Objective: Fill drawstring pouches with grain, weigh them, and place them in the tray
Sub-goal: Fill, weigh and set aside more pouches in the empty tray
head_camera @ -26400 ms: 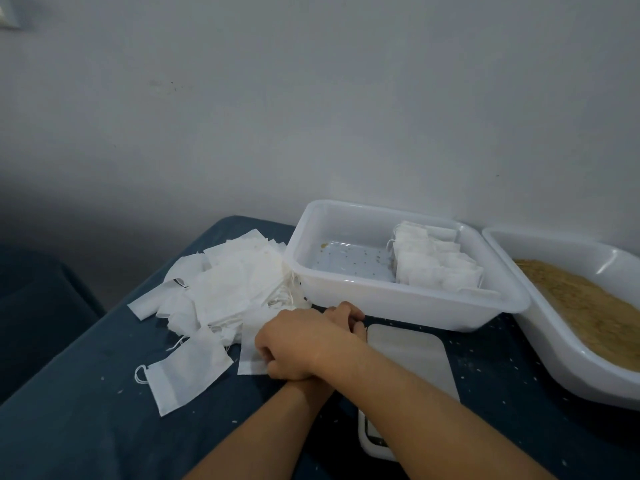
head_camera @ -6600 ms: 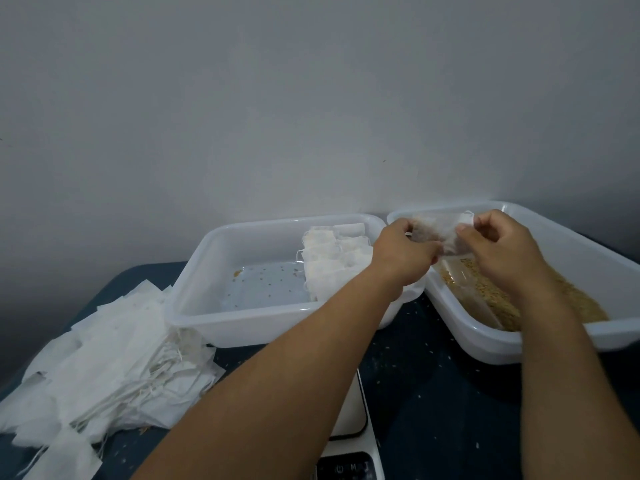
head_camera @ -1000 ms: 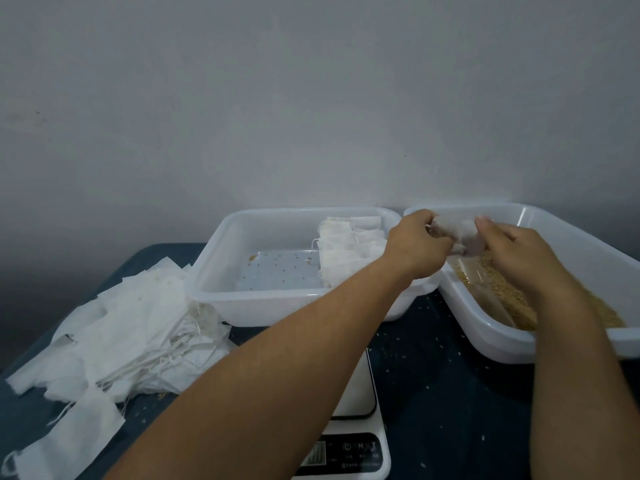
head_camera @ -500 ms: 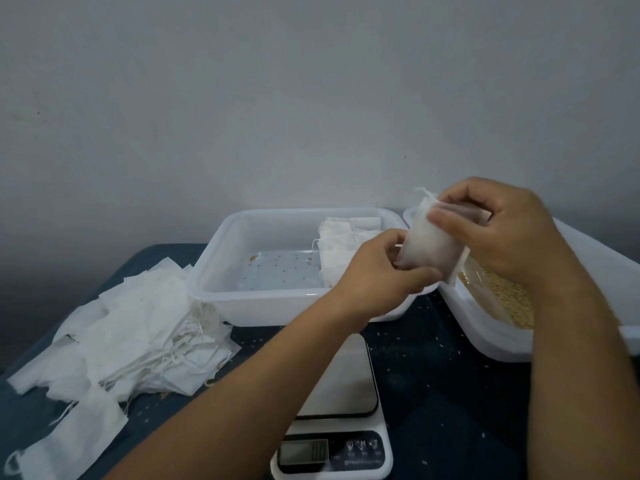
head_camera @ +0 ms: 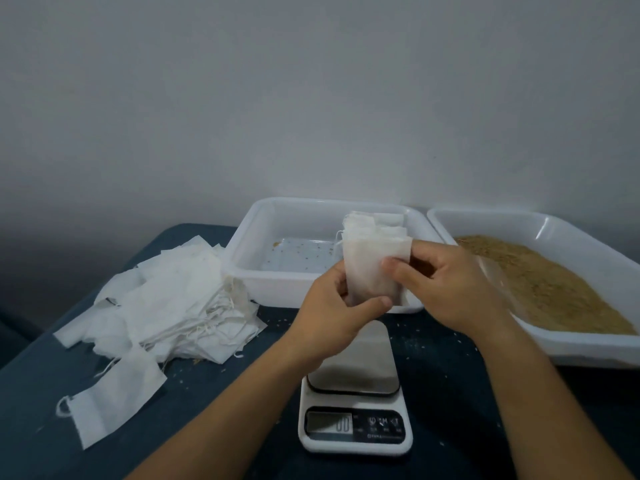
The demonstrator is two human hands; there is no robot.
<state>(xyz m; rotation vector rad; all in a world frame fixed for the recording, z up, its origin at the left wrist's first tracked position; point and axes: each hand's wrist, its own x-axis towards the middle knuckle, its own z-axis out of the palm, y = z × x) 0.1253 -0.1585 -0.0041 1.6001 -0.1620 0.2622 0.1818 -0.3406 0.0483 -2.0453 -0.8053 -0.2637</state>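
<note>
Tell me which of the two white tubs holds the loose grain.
The right tub, at the frame's right edge: a tan grain bed covers its floor. The middle tub holds only stacked filled pouches and a few stray kernels.

A scale [head_camera: 356,403] is set on the table [head_camera: 41,393], with a tray [head_camera: 249,251] found behind it. Filled pouches [head_camera: 375,228] are stacked in that tray. Empty pouches [head_camera: 166,299] are piled left of the scale, and a grain bin [head_camera: 588,351] is placed to its right.

the scale [head_camera: 356,407] display digits are blurred; the grain tray [head_camera: 554,230] is cut off at right.
</note>
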